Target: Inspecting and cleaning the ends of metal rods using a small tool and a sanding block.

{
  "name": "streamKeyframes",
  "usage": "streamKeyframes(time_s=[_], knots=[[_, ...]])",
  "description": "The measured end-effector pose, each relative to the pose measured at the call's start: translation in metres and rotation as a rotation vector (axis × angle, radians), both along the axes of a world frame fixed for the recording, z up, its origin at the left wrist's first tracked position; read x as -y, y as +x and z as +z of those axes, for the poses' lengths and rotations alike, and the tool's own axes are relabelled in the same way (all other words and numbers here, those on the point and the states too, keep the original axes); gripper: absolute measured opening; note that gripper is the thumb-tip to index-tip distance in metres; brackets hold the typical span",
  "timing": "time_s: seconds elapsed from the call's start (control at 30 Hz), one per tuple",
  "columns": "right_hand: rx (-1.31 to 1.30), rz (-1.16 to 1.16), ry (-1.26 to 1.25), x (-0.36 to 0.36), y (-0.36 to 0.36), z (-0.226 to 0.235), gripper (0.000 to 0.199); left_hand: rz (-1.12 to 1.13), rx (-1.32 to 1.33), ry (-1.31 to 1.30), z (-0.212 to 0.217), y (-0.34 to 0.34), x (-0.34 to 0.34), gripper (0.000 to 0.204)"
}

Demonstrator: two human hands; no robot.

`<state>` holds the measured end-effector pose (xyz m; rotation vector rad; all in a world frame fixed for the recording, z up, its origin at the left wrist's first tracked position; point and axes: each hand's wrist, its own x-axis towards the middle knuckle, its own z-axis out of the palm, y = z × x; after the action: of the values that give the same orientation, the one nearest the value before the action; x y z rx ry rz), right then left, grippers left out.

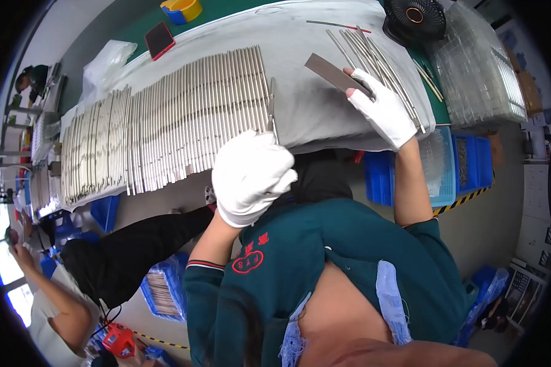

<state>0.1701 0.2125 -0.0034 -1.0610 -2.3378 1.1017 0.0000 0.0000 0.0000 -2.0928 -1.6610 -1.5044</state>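
Note:
My left hand (251, 174), in a white glove, is closed round the lower part of a thin metal rod (271, 104), which points away from me at the right end of the long row of rods (196, 116). My right hand (382, 110) wears a white glove with bare thumb and fingertips. It pinches a flat grey-brown strip (329, 70), perhaps abrasive, by one end, and the strip sticks out to the left over the cloth. Several loose metal rods (373, 55) lie beside and partly under my right hand. What my left fingers do underneath is hidden.
A grey cloth (312, 110) covers the table. At the back are a red-edged phone (160, 41), a yellow and blue tape roll (182, 10) and a black fan (414, 18). Clear plastic trays (477, 67) stand at right, above blue bins (471, 162). Another person's arm (58, 306) shows at lower left.

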Motion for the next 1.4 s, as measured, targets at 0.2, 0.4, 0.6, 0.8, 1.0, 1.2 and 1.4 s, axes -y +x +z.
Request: streamKeyframes(time_s=[0.2, 0.4, 0.6, 0.8, 1.0, 1.2, 1.4], knots=[[0.054, -0.025, 0.158, 0.006, -0.011, -0.012, 0.038, 0.103, 0.657, 0.174, -0.002, -0.014, -0.063, 0.020], [0.037, 0.073, 0.360, 0.027, -0.008, -0.022, 0.045, -0.079, 0.930, -0.199, 0.002, 0.019, -0.081, 0.016], [-0.141, -0.149, 0.641, 0.002, 0.006, -0.022, 0.040, -0.215, 1.072, -0.832, -0.028, 0.062, -0.054, 0.026], [0.102, -0.024, 0.454, 0.012, 0.010, -0.027, 0.054, -0.110, 1.413, -1.033, -0.083, 0.067, -0.027, 0.031], [0.143, -0.025, 0.327, 0.012, 0.011, -0.028, 0.065, -0.074, 1.719, -0.899, -0.085, 0.059, -0.032, 0.034], [-0.010, 0.043, 0.109, 0.020, 0.019, -0.018, 0.054, -0.227, 1.845, -0.861, -0.092, 0.058, -0.029, 0.037], [-0.150, 0.325, 0.212, 0.014, 0.027, -0.012, 0.047, -0.279, 1.932, -0.858, -0.091, 0.057, -0.029, 0.033]])
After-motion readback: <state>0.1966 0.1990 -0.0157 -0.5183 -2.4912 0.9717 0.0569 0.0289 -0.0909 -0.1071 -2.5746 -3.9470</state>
